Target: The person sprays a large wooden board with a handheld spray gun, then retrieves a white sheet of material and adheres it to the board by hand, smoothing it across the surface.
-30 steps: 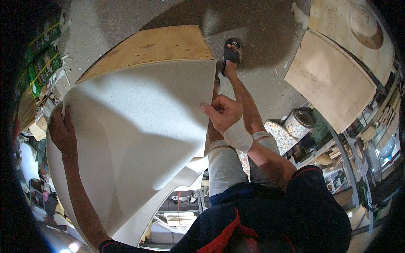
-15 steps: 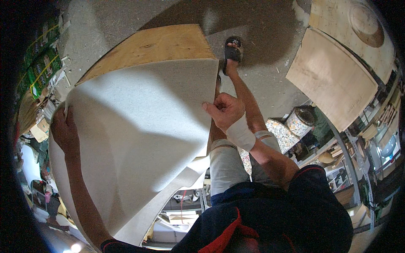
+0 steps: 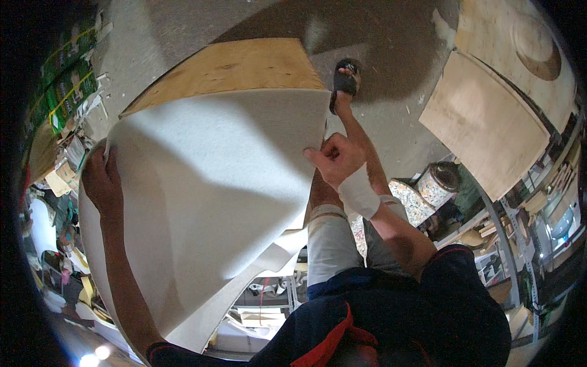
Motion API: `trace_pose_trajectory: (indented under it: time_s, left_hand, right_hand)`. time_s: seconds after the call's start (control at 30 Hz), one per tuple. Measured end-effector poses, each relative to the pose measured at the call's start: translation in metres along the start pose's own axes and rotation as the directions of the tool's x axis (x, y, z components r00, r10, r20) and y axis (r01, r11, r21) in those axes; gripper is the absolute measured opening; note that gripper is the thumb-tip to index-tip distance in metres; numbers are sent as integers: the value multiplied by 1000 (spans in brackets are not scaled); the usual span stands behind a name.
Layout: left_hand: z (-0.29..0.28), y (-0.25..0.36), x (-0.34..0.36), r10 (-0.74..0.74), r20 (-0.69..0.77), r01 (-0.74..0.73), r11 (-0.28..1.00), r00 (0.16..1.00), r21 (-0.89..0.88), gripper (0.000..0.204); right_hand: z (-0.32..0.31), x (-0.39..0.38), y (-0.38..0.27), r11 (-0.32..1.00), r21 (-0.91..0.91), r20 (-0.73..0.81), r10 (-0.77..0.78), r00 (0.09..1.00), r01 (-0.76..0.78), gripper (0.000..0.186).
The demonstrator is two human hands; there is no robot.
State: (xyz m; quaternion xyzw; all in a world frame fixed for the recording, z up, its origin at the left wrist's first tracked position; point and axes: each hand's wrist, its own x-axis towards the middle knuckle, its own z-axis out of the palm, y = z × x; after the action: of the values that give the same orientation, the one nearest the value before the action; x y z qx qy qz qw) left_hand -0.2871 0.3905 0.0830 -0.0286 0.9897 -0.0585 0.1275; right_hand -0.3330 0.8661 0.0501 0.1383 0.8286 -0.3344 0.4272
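A large white, felt-like flexible sheet is spread in front of the body, its far edge lying along a yellow-brown, grained wooden panel, of which a tapering strip is left exposed beyond the sheet. The lower part of the sheet is slanted toward the lap, with a pale loose flap hanging near the knees. The left edge is clasped by the left hand, fingers bent over the border, where the material is slightly puckered. The right hand, with a white wrap at the wrist, is curled at the right edge, thumb tip over the border; whether the edge is pinched cannot be told, since the fingertips are hidden. Beyond lies a grey concrete floor; at right, a pale rectangular wooden board is noted, with a speckled multicoloured roll nearer the legs. Step in hand, as judged: sheet being spanned and squared against the panel. For the next move, even tension at both sides appears to be called for, with the far edge aligned and the pucker smoothed out.
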Motion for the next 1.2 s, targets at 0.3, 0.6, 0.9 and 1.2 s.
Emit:
trace_pose_trajectory:
  time_s: [0.3,0.6,0.9,1.2]
  left_hand:
    - [-12,12,0,-80,-13,79,995,997,-67,22]
    - [-18,13,-7,23,-226,-24,1000,974,-5,25]
    - [-18,7,1,-112,-190,86,986,975,-143,22]
    - [-11,6,11,-120,-161,98,985,980,-141,20]
  right_hand:
    - [-7,6,-35,535,-374,-24,-822,568,758,66]
    - [26,47,-40,162,-587,473,-727,498,794,96]
    - [33,40,-58,157,-568,509,-704,495,808,98]
    - [72,51,-101,141,-381,551,-759,347,914,99]
